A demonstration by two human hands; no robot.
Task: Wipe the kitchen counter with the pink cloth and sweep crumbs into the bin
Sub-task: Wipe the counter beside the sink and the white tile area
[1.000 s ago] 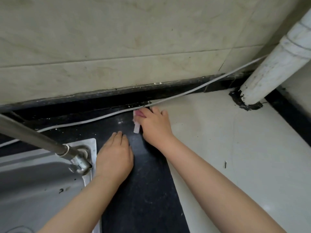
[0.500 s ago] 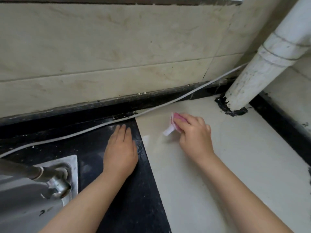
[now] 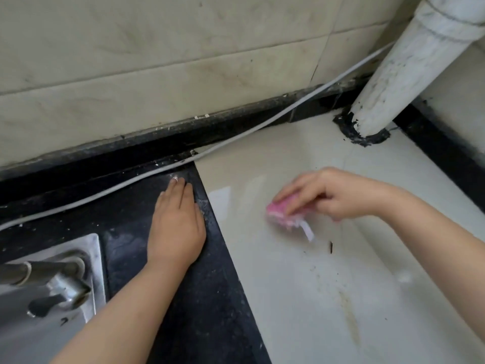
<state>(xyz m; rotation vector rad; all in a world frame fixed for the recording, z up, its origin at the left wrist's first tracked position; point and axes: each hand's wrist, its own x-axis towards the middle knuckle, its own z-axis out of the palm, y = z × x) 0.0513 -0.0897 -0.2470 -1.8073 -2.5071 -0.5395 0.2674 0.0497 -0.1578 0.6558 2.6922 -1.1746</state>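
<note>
The right hand presses the pink cloth on the pale counter, fingers curled over it. The left hand lies flat, fingers straight, on the black strip beside the sink

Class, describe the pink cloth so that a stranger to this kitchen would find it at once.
Start at the thick white pipe standing in the counter's far right corner. Come forward over the pale counter slab to the right hand. The pink cloth bunched under its fingers is the only brightly coloured thing here.
</note>
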